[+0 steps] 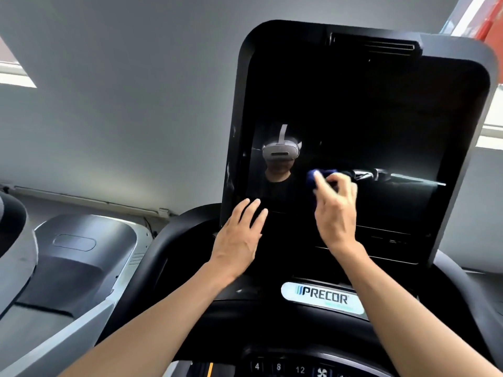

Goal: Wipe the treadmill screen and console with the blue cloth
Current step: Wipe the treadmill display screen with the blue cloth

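Nearest, the left hand (239, 235) rests flat with straight fingers on the treadmill screen (353, 131) beside the right hand (336, 213), whose curled fingers pinch the blue cloth (313, 179), bunched above its knuckles, apparently against the glass.

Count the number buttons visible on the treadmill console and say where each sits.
3, in a row along the console's bottom edge: 4 leftmost, 8 in the middle, 12 rightmost, beside a fan button. The frame edge and right forearm may hide more.
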